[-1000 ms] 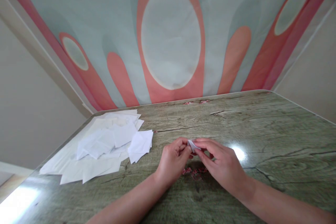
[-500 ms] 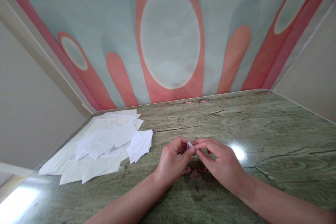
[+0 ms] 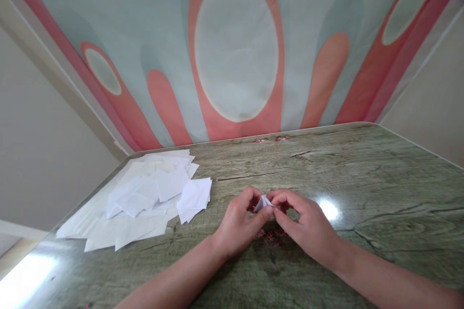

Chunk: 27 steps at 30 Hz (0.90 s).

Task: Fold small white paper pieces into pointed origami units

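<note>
Can't see all of small white paper [image 3: 267, 202], partly covered by left hand [image 3: 239, 223] and right hand [image 3: 309, 224]; can't count folds. Can't fully see lower sheets of paper pile [image 3: 139, 194], overlapped. Can't follow forearms [image 3: 183, 274], tabletop [image 3: 362, 169] or wall mural [image 3: 237, 48] past frame edges

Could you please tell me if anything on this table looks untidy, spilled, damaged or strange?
The paper pile at the left looks untidy, with edges pointing at different angles. Reddish marks on the table, near the left hand, look odd; I cannot tell whether they are wear or printed pattern. Nothing appears spilled.
</note>
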Available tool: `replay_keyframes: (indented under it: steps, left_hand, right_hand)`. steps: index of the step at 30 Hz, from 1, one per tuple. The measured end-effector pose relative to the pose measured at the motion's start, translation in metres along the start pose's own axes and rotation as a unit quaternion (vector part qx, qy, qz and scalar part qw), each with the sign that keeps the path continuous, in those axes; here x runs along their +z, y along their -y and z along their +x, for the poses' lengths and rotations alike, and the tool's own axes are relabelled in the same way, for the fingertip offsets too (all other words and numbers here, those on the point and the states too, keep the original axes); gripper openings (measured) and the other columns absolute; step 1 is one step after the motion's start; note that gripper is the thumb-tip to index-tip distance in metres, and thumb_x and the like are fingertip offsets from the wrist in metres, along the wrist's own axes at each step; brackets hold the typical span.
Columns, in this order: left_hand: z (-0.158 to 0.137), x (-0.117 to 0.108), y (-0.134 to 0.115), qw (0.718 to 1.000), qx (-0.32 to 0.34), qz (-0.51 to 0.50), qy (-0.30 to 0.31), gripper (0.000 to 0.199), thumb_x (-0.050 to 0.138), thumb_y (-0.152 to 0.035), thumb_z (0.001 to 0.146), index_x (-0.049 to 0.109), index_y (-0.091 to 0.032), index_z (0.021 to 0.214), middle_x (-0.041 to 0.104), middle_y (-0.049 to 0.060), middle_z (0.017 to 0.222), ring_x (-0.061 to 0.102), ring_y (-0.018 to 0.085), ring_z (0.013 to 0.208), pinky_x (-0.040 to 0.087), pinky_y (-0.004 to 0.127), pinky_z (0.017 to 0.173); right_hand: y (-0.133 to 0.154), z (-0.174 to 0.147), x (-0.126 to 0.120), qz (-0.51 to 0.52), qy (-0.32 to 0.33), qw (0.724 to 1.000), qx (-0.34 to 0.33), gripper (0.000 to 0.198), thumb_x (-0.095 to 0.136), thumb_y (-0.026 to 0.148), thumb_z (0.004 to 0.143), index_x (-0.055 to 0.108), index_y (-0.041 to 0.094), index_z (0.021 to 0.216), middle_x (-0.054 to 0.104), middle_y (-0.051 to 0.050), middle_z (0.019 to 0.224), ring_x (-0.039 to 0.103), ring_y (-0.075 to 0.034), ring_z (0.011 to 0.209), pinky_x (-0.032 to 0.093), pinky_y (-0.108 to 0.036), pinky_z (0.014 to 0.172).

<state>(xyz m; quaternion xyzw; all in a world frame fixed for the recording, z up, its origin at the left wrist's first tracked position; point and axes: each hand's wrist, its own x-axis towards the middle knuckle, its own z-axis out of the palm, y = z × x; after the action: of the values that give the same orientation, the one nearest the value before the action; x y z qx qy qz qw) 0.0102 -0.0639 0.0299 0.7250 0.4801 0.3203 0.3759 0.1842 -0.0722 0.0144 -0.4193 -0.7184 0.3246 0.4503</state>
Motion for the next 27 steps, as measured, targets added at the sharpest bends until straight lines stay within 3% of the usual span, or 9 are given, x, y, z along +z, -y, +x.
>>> replay_keyframes:
  steps: [9, 12, 15, 17, 20, 24, 27]
  left_hand:
    - [-0.001, 0.007, -0.003, 0.998, 0.025, 0.061, -0.016, 0.010, 0.050, -0.025, 0.087, 0.049, -0.017, 0.081, 0.048, -0.004, 0.068, 0.043, 0.010, 0.063, 0.035, 0.022, 0.061]
    - [-0.001, 0.005, -0.001, 0.998, 0.044, 0.053, -0.009, 0.007, 0.048, -0.023, 0.089, 0.051, -0.017, 0.085, 0.052, -0.003, 0.071, 0.046, 0.011, 0.065, 0.037, 0.022, 0.063]
    - [-0.002, 0.000, -0.001, 0.997, 0.068, 0.045, 0.018, 0.008, 0.047, -0.022, 0.089, 0.054, -0.017, 0.090, 0.057, -0.001, 0.075, 0.050, 0.011, 0.068, 0.039, 0.022, 0.066]
    - [-0.003, -0.003, -0.001, 0.995, 0.082, 0.046, 0.032, 0.007, 0.049, -0.022, 0.089, 0.055, -0.018, 0.090, 0.058, 0.000, 0.076, 0.052, 0.011, 0.070, 0.040, 0.023, 0.068]
    - [-0.003, -0.004, 0.001, 0.997, 0.073, 0.021, 0.014, 0.008, 0.053, -0.023, 0.088, 0.051, -0.018, 0.094, 0.058, -0.001, 0.080, 0.054, 0.011, 0.072, 0.042, 0.022, 0.067]
    - [-0.004, -0.002, 0.006, 0.997, 0.052, -0.035, -0.040, 0.019, 0.060, -0.026, 0.085, 0.047, -0.019, 0.098, 0.058, 0.001, 0.087, 0.058, 0.012, 0.076, 0.046, 0.023, 0.069]
    - [-0.003, -0.003, 0.009, 0.997, 0.057, -0.044, -0.037, 0.020, 0.065, -0.030, 0.082, 0.053, -0.017, 0.094, 0.060, 0.003, 0.087, 0.059, 0.014, 0.079, 0.048, 0.026, 0.074]
  right_hand:
    - [-0.004, 0.003, 0.000, -0.008, -0.002, 0.999, 0.031, 0.009, 0.057, 0.024, 0.087, 0.064, 0.022, 0.083, 0.065, 0.002, 0.076, 0.061, -0.014, 0.070, 0.047, -0.025, 0.065]
    - [-0.004, 0.004, -0.001, 0.007, -0.007, 0.999, 0.030, 0.009, 0.057, 0.027, 0.086, 0.063, 0.022, 0.083, 0.067, -0.001, 0.089, 0.063, -0.016, 0.079, 0.049, -0.026, 0.069]
    - [-0.003, 0.005, -0.004, 0.008, -0.008, 0.999, 0.034, 0.013, 0.061, 0.028, 0.083, 0.062, 0.023, 0.096, 0.066, -0.003, 0.106, 0.063, -0.017, 0.089, 0.051, -0.029, 0.076]
    - [-0.002, 0.006, -0.006, 0.013, 0.027, 0.998, 0.052, 0.019, 0.062, 0.029, 0.083, 0.061, 0.023, 0.102, 0.068, -0.002, 0.101, 0.063, -0.016, 0.083, 0.052, -0.028, 0.073]
    - [0.000, 0.006, -0.008, 0.007, 0.062, 0.996, 0.068, 0.011, 0.060, 0.030, 0.084, 0.063, 0.022, 0.092, 0.067, 0.000, 0.084, 0.060, -0.015, 0.072, 0.050, -0.026, 0.064]
    - [0.000, 0.006, -0.009, 0.007, 0.052, 0.996, 0.077, 0.008, 0.059, 0.028, 0.085, 0.061, 0.021, 0.087, 0.064, 0.001, 0.079, 0.058, -0.014, 0.071, 0.048, -0.025, 0.065]
    - [0.000, 0.005, -0.010, 0.026, 0.044, 0.996, 0.071, 0.007, 0.058, 0.027, 0.086, 0.060, 0.021, 0.089, 0.063, 0.001, 0.080, 0.058, -0.014, 0.073, 0.047, -0.025, 0.066]
